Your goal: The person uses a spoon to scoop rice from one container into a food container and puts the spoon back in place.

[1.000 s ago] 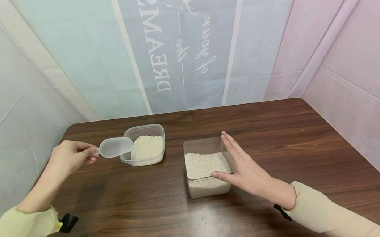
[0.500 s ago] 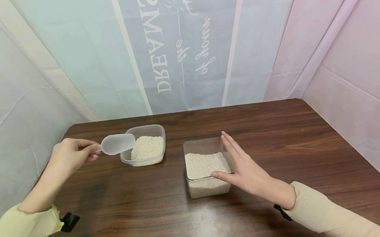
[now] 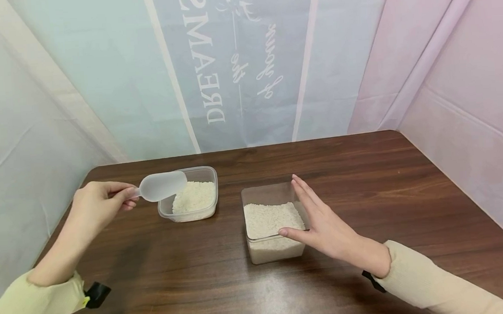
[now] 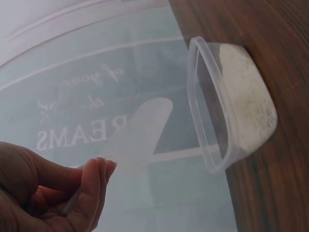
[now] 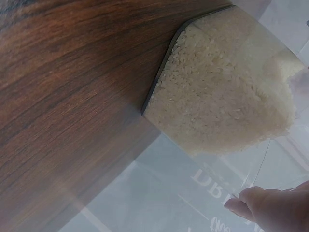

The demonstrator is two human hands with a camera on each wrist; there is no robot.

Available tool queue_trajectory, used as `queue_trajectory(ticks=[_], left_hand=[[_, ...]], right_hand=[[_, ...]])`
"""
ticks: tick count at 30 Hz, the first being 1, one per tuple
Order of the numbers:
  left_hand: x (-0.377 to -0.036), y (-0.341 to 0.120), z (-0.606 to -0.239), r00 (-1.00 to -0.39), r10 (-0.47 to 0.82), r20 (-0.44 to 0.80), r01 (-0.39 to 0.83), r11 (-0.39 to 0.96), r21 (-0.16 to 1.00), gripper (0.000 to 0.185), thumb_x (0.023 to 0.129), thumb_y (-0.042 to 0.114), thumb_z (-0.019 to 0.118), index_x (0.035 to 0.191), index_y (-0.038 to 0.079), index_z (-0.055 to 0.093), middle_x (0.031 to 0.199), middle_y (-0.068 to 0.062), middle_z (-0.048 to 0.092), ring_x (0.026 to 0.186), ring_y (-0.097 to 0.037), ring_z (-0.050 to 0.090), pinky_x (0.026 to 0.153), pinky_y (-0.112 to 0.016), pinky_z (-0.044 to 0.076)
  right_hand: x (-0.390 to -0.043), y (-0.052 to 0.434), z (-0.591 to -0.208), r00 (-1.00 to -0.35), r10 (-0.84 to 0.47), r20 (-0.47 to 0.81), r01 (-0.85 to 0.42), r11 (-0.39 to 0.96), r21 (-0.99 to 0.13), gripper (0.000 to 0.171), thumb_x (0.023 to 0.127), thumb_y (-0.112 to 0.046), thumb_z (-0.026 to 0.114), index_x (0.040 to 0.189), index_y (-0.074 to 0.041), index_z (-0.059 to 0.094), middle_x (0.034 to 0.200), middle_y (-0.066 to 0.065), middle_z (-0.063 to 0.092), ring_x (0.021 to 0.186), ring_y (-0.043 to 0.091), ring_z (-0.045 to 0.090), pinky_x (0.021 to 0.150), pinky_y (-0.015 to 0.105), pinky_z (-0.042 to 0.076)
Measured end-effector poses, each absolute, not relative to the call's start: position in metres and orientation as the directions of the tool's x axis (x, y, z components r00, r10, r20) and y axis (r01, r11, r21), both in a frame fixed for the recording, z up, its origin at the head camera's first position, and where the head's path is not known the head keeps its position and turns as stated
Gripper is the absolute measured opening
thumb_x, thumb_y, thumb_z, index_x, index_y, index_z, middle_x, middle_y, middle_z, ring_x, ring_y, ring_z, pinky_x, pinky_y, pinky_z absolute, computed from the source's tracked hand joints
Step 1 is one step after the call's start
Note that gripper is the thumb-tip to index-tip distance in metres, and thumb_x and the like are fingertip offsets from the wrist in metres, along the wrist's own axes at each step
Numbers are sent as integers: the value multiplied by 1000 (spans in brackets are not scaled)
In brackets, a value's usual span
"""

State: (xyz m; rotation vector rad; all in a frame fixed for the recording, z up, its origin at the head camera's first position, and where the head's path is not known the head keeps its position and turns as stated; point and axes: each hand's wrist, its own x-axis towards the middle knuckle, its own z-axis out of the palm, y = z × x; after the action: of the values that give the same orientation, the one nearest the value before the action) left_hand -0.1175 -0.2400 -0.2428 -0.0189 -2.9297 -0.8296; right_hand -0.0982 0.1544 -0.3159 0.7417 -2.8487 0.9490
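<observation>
My left hand (image 3: pixel 96 205) pinches the handle of a translucent plastic scoop (image 3: pixel 162 185) and holds it over the left rim of a low clear tub of rice (image 3: pixel 191 201). In the left wrist view the scoop (image 4: pixel 137 135) hangs beside that tub (image 4: pixel 227 104), with my fingers (image 4: pixel 91 186) curled on its handle. My right hand (image 3: pixel 324 222) lies with straight fingers against the right wall of a taller square clear container of rice (image 3: pixel 270 223), thumb on its front rim. The right wrist view shows that container (image 5: pixel 227 82) and a fingertip (image 5: pixel 244 203).
The dark wooden table (image 3: pixel 259 291) has its edges close to fabric walls on the left, back and right. A backdrop with mirrored lettering (image 3: pixel 211 58) hangs behind. Bare tabletop stretches in front of both containers and to the right.
My left hand has lifted the scoop slightly and carried it to the right, further over the low tub's rim. The right hand stays on the square container.
</observation>
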Motion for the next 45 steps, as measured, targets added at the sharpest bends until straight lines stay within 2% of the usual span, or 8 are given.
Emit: queue_trajectory(ticks=[18, 26, 34, 45], left_hand=[[-112, -216, -232, -985, 35, 166, 121, 833, 540, 26, 90, 20, 59, 97, -3, 69, 69, -4, 68, 57, -1, 59, 47, -21, 39], [-108, -209, -229, -978, 65, 198, 164, 825, 540, 22, 89, 15, 60, 96, -3, 69, 69, -4, 68, 57, -2, 58, 47, -20, 40], [-107, -202, -226, -973, 85, 216, 194, 810, 553, 20, 88, 16, 61, 94, -1, 70, 68, -2, 67, 57, -1, 57, 52, -16, 40], [-104, -191, -221, -971, 105, 215, 212, 789, 576, 18, 88, 13, 61, 97, 0, 70, 74, -7, 68, 62, -10, 61, 45, -22, 37]], right_hand=[[-98, 153, -314, -884, -427, 190, -457, 704, -544, 96, 80, -51, 62, 145, -3, 10, 152, 1, 4, 135, 26, 19, 103, 48, 28], [-98, 153, -314, -884, -425, 195, -457, 697, -552, 95, 81, -51, 62, 146, -7, 8, 152, -1, 4, 135, 25, 21, 102, 48, 29], [-99, 153, -314, -884, -422, 202, -459, 698, -549, 95, 80, -51, 63, 146, -7, 9, 152, 0, 6, 134, 25, 24, 102, 47, 30], [-99, 153, -314, -889, -417, 190, -447, 701, -555, 95, 80, -51, 62, 146, -7, 9, 152, 0, 5, 134, 25, 23, 102, 48, 29]])
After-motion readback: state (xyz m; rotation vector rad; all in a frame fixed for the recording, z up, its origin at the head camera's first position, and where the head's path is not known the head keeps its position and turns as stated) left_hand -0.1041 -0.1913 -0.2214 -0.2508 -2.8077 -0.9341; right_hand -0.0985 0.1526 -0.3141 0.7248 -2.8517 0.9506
